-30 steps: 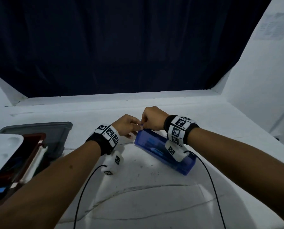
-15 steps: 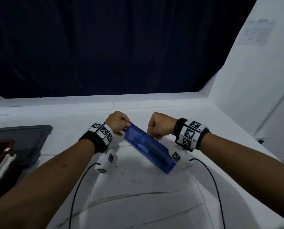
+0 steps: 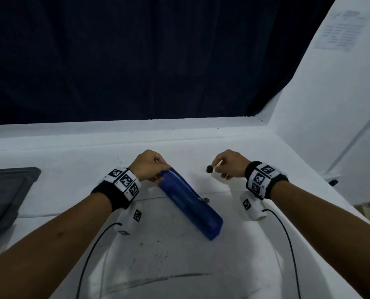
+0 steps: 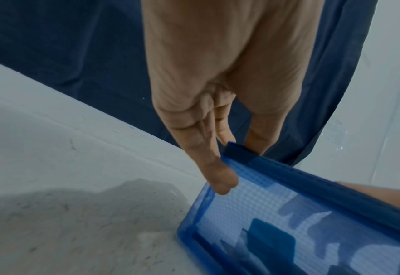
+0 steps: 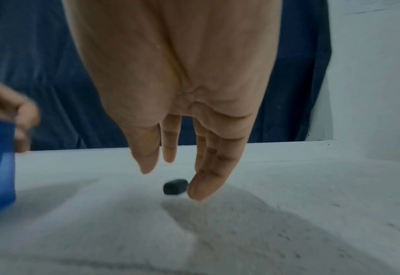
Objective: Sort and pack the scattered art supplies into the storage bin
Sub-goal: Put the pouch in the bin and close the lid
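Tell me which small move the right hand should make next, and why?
Probably close the right hand on the small dark block: it lies loose on the white table beside the fingertips, while the left hand pinches the blue translucent zip pouch.

A: What's worn? Quick.
B: Bare forearms, no sleeves. Black wristband on the left hand [image 3: 149, 167] side and the right hand [image 3: 231, 164] side — each wrapped with white tiles printed with black square markers.
A: Under the wrists?
B: White camera block [image 3: 130, 219] each, same markers — thin black cable [image 3: 89, 255] trailing back.
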